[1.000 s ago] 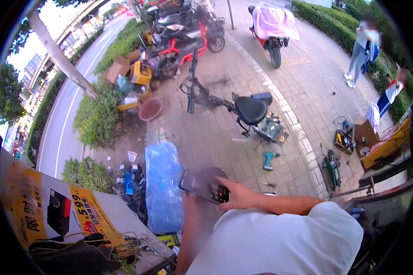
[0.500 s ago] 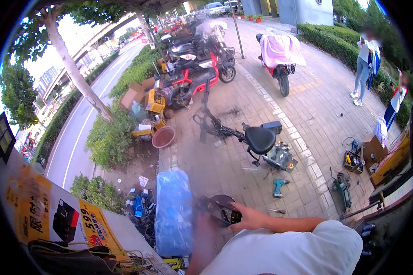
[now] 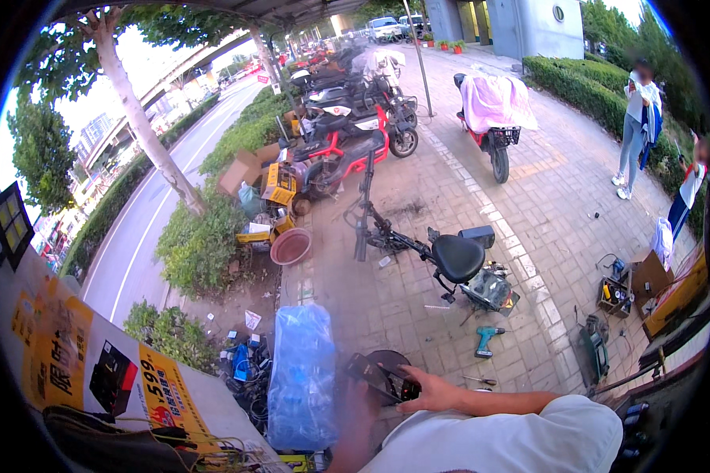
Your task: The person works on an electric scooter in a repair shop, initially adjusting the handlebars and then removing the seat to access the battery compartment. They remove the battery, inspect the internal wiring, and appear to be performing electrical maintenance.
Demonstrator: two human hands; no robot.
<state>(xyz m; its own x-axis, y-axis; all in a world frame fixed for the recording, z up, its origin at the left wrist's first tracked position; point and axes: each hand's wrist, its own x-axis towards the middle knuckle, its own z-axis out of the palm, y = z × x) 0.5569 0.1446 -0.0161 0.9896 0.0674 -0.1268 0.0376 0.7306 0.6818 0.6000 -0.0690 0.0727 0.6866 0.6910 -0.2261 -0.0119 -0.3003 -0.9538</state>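
Note:
In front of me is a black box-shaped part (image 3: 377, 378), its dark inner side partly showing. My right hand (image 3: 429, 389) grips its right end, with the thumb and fingers curved around the edge. Against its left side is my left hand (image 3: 356, 406), smeared by motion, so its fingers cannot be made out. Just behind the part shows a round black rim (image 3: 388, 359), mostly hidden by the part and my hands. A teal cordless drill (image 3: 487, 341) lies on the paving to the right, with a screwdriver (image 3: 480, 381) nearer me.
Clear-blue plastic wrapping covers a long block (image 3: 301, 378) at my left, beside tangled cables (image 3: 248, 370). Ahead stands a stripped electric bike with a black saddle (image 3: 458, 258). A pink basin (image 3: 290, 247), cartons and parked scooters stand farther off. Two people stand at the far right.
The view has shifted slightly, so the surroundings sit lower and farther right. Both hands remain at the black part, whose angle has changed a little.

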